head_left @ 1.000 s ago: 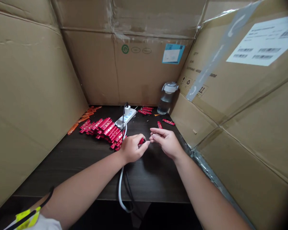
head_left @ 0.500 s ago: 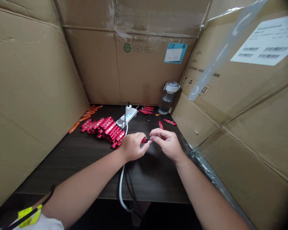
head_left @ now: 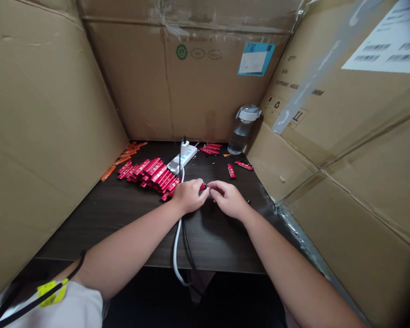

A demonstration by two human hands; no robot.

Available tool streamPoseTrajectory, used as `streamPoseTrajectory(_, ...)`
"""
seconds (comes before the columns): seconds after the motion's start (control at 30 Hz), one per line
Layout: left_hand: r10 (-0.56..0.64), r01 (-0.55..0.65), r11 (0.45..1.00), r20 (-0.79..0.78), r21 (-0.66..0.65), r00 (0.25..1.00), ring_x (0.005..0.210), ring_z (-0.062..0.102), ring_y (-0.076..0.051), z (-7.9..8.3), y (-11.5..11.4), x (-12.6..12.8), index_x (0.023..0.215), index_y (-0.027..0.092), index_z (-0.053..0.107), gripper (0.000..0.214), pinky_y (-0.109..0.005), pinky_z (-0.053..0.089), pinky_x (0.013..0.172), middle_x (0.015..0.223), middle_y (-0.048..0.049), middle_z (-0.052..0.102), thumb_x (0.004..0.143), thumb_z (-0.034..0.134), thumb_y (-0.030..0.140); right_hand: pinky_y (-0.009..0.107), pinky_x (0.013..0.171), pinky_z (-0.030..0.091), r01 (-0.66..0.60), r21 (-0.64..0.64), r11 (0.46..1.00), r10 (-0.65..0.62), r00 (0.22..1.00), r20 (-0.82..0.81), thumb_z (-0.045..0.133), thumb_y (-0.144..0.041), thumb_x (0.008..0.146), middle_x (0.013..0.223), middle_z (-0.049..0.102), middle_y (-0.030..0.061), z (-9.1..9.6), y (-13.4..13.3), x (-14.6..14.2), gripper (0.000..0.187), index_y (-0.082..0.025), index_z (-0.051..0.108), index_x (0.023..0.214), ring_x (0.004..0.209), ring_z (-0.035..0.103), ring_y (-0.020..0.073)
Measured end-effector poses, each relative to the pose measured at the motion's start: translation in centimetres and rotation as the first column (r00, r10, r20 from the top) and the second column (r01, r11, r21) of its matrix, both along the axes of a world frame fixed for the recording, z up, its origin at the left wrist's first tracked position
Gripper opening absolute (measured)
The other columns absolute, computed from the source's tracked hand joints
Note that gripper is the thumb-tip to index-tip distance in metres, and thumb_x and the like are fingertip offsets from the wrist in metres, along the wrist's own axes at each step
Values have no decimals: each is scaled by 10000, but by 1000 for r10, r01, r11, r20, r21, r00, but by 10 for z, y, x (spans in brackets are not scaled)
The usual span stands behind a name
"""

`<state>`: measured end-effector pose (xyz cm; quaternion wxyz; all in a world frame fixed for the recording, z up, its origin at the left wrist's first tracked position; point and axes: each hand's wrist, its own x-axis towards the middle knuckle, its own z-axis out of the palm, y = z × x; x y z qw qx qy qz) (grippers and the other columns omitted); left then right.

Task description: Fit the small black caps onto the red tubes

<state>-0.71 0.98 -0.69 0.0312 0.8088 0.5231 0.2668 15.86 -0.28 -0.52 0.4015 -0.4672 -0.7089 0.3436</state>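
My left hand (head_left: 190, 196) is closed around a flat red strip with a black end (head_left: 202, 186); most of the strip is hidden by the fingers. Thumb and fingertips of my right hand (head_left: 228, 198) pinch together right at that black end, and whatever lies between them is too small to make out. Left of my hands lies a heap of similar red strips (head_left: 153, 173) with pale lettering, some showing black tips. Two more strips, one upright in view (head_left: 231, 171) and one slanted (head_left: 243, 165), rest beyond my right hand.
A white power strip (head_left: 187, 155) with a plugged-in charger stands behind the heap, its cables running under my left wrist. Orange strips (head_left: 123, 158) line the left cardboard wall. A water bottle (head_left: 239, 139) occupies the back right corner. Red strips (head_left: 211, 148) lie near it, and a small black piece (head_left: 248, 201) sits right of my hand.
Both hands have drawn slightly closer together, the right fingertips now meeting the strip's black end. The whole view has shifted, and a small black piece shows beside my right wrist.
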Motion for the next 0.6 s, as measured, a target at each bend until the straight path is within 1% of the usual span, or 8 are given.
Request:
streamPoseTrajectory(0.1, -3, 8, 1000, 159, -30, 987, 581, 519, -146, 0, 2, -2, 701, 191, 543, 330, -255, 264, 520, 620, -13, 562, 847, 431, 464, 286, 612, 516, 3, -28, 1000, -3, 1000, 6, 504, -184, 815, 816, 659, 50, -4, 2, -1, 228, -158, 640, 996, 650, 606, 142)
streamPoseTrajectory(0.17, 1, 18, 998, 309, -58, 951, 542, 472, -123, 1, 4, -4, 660, 187, 505, 363, -245, 285, 528, 556, 14, 491, 853, 422, 483, 288, 610, 506, -5, -24, 1000, 6, 999, 49, 508, -170, 810, 794, 650, 48, -4, 1, -1, 218, -154, 644, 980, 644, 596, 142)
streamPoseTrajectory(0.27, 3, 37, 997, 513, -67, 858, 513, 404, -98, 4, 8, -7, 607, 184, 435, 384, -235, 296, 530, 520, 40, 403, 858, 423, 474, 276, 636, 492, -128, 61, 990, 115, 975, 192, 563, -140, 774, 820, 628, 48, -2, -6, -8, 188, -155, 658, 936, 670, 575, 136)
streamPoseTrajectory(0.37, 17, 39, 997, 655, -71, 756, 503, 373, -93, 6, 11, -8, 616, 184, 429, 376, -238, 290, 515, 525, 44, 386, 864, 420, 466, 289, 705, 491, -275, 124, 953, 223, 919, 325, 631, -179, 763, 886, 602, 64, -3, -16, -22, 253, -157, 658, 1014, 719, 569, 140)
streamPoseTrajectory(0.43, 37, 31, 996, 696, -85, 717, 498, 366, -93, 7, 12, -8, 631, 182, 442, 369, -243, 283, 508, 526, 43, 391, 864, 422, 467, 322, 775, 484, -319, 152, 935, 236, 884, 405, 662, -235, 769, 929, 598, 84, -6, -20, -34, 307, -163, 655, 1067, 804, 574, 172)
streamPoseTrajectory(0.47, 42, 28, 996, 701, -88, 712, 497, 360, -92, 7, 12, -8, 630, 182, 440, 367, -245, 282, 508, 525, 45, 386, 862, 427, 465, 337, 804, 477, -329, 167, 930, 228, 869, 440, 664, -244, 774, 950, 601, 93, -8, -21, -40, 296, -170, 664, 1061, 856, 574, 191)
streamPoseTrajectory(0.53, 33, 29, 997, 690, -77, 723, 499, 343, -88, 7, 11, -7, 606, 185, 406, 371, -243, 283, 514, 521, 50, 358, 856, 444, 457, 343, 830, 468, -350, 184, 919, 222, 842, 491, 636, -207, 797, 994, 611, 101, -13, -20, -49, 212, -179, 693, 999, 924, 571, 211)
streamPoseTrajectory(0.6, 14, 39, 997, 664, -65, 748, 503, 330, -85, 7, 10, -7, 587, 186, 369, 383, -240, 284, 520, 520, 53, 336, 850, 456, 450, 324, 823, 469, -367, 184, 912, 226, 824, 520, 587, -148, 819, 1020, 620, 98, -15, -18, -52, 173, -178, 707, 940, 932, 581, 204)
